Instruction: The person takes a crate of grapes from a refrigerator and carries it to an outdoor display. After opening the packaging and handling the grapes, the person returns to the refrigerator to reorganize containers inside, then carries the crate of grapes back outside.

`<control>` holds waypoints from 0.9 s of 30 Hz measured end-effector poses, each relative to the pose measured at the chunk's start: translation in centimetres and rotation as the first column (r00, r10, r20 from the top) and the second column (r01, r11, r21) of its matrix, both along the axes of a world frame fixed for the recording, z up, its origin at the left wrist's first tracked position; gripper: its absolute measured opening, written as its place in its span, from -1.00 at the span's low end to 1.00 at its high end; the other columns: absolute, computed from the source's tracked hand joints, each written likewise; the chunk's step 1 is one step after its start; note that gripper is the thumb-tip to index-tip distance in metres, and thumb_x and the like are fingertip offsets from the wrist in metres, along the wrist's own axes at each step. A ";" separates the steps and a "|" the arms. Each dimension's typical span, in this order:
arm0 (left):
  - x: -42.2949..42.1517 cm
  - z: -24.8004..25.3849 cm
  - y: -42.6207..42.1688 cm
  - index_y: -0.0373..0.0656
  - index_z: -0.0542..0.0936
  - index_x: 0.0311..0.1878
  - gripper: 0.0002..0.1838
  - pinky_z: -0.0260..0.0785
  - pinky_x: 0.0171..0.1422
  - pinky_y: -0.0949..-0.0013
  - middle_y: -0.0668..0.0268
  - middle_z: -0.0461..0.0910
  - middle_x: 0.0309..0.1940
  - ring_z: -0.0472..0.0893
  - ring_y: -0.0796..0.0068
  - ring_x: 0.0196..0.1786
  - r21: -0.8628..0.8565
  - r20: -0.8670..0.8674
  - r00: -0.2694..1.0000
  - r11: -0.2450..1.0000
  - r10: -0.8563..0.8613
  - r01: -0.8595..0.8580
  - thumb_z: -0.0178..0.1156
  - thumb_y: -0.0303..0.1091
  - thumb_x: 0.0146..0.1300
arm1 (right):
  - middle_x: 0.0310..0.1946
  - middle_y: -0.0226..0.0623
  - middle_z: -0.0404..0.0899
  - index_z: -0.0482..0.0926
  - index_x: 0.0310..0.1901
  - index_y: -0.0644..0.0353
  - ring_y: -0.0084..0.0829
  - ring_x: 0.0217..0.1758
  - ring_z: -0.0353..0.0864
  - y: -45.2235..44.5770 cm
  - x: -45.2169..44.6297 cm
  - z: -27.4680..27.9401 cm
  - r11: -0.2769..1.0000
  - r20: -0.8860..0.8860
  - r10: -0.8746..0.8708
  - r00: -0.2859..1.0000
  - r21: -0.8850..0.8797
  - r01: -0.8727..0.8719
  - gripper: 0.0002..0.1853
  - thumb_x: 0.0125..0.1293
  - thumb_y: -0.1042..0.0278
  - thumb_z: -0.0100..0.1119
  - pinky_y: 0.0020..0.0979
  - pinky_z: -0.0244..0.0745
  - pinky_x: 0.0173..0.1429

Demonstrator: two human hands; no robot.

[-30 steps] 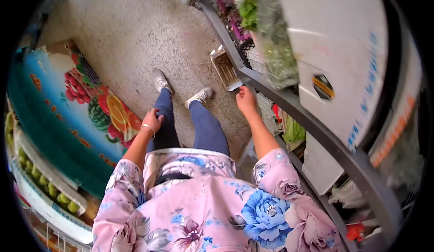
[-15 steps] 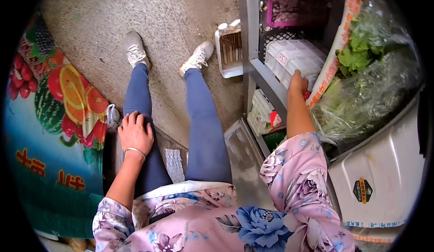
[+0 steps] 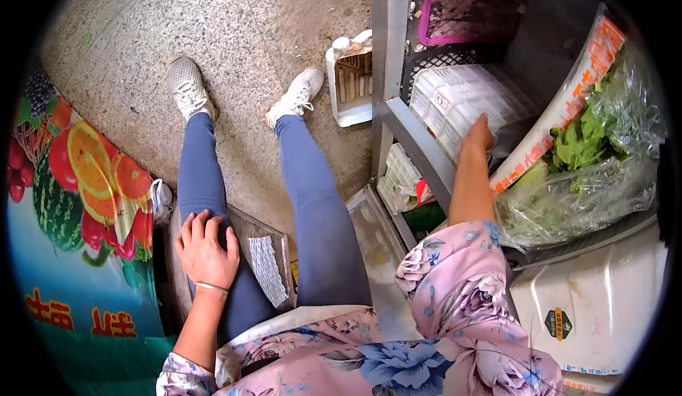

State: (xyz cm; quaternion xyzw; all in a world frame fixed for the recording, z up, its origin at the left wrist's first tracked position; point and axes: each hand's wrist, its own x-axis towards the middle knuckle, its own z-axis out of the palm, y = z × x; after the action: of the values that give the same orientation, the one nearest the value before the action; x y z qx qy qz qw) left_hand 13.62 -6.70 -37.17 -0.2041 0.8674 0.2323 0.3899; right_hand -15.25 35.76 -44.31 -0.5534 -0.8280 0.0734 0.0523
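Observation:
My left hand (image 3: pixel 208 250) rests flat on my left thigh, fingers spread and holding nothing. On the right, my right hand (image 3: pixel 479 137) reaches into a metal-framed shelf and touches the side of a stack of white packages (image 3: pixel 455 101). Its fingertips are partly hidden, so what they grip, if anything, cannot be made out. Just right of that hand stands a white box edge with orange print (image 3: pixel 568 112). Leafy greens in clear plastic (image 3: pixel 582 183) lie beside it.
A grey metal post (image 3: pixel 391 41) and rail border the shelf. A white plastic container (image 3: pixel 352 80) stands on the floor by the post. A fruit-printed panel (image 3: pixel 92 204) is at the left. A white foam box (image 3: pixel 597 296) sits at lower right.
My right hand has gone from beside the shelf frame into the shelf, to the white packages. My left hand has settled on my thigh. The view has shifted toward the shelf.

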 end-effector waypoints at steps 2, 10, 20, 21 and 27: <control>-0.1 0.1 -0.7 -0.12 0.53 -0.24 -0.74 0.10 0.15 0.16 0.25 0.47 -0.07 0.34 0.18 0.11 0.014 0.000 1.000 1.000 0.002 -0.002 0.13 -0.25 -0.02 | -0.11 0.14 0.46 0.40 -0.16 0.63 -0.12 -0.09 0.50 0.4 0.4 0.0 1.000 -0.023 0.002 1.000 0.003 -0.002 -0.35 0.10 -0.01 0.14 -0.33 0.41 -0.03; -0.5 0.0 -1.7 -0.13 0.53 -0.27 -0.75 0.10 0.14 0.14 0.24 0.47 -0.09 0.35 0.17 0.10 0.067 -0.027 1.000 0.998 -0.011 0.013 0.13 -0.26 -0.04 | -0.19 0.10 0.50 0.46 -0.23 0.61 -0.20 -0.17 0.51 -3.6 0.8 2.0 1.000 0.170 0.020 0.985 -0.008 -0.019 -0.42 0.21 0.01 0.02 -0.37 0.38 -0.09; -2.7 0.0 -1.5 -0.12 0.51 -0.29 -0.78 0.15 0.10 0.19 0.27 0.47 -0.12 0.36 0.21 0.08 0.104 -0.028 0.999 0.994 -0.038 0.041 0.16 -0.31 -0.05 | -0.13 0.06 0.48 0.42 -0.13 0.59 -0.24 -0.17 0.53 -5.7 -2.9 1.7 0.982 0.029 0.167 0.986 -0.097 -0.163 -0.45 0.17 0.10 0.12 -0.36 0.43 -0.11; -3.3 0.0 -1.3 -0.12 0.51 -0.29 -0.78 0.15 0.10 0.19 0.27 0.47 -0.13 0.37 0.21 0.08 0.102 -0.027 0.998 0.993 -0.052 0.054 0.16 -0.31 -0.05 | -0.13 0.06 0.48 0.41 -0.13 0.60 -0.25 -0.17 0.53 -6.4 -3.1 1.8 0.993 0.038 0.111 0.993 -0.052 -0.109 -0.45 0.17 0.11 0.12 -0.37 0.44 -0.11; -5.4 -0.2 -1.6 -0.12 0.51 -0.30 -0.79 0.16 0.09 0.20 0.29 0.48 -0.14 0.39 0.22 0.06 0.084 -0.034 0.997 0.994 -0.063 0.066 0.16 -0.32 -0.05 | -0.34 0.15 0.55 0.51 -0.39 0.56 -0.11 -0.32 0.55 -4.1 -2.0 1.5 0.956 0.051 0.291 0.955 -0.054 -0.289 -0.45 0.20 0.01 0.02 -0.29 0.41 -0.17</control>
State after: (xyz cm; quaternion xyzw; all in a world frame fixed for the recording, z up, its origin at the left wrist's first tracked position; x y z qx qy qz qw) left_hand 8.22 -8.26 -37.40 -0.1555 0.8689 0.2597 0.3917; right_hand -17.25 31.71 -42.85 -0.4289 -0.8995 0.0829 0.0039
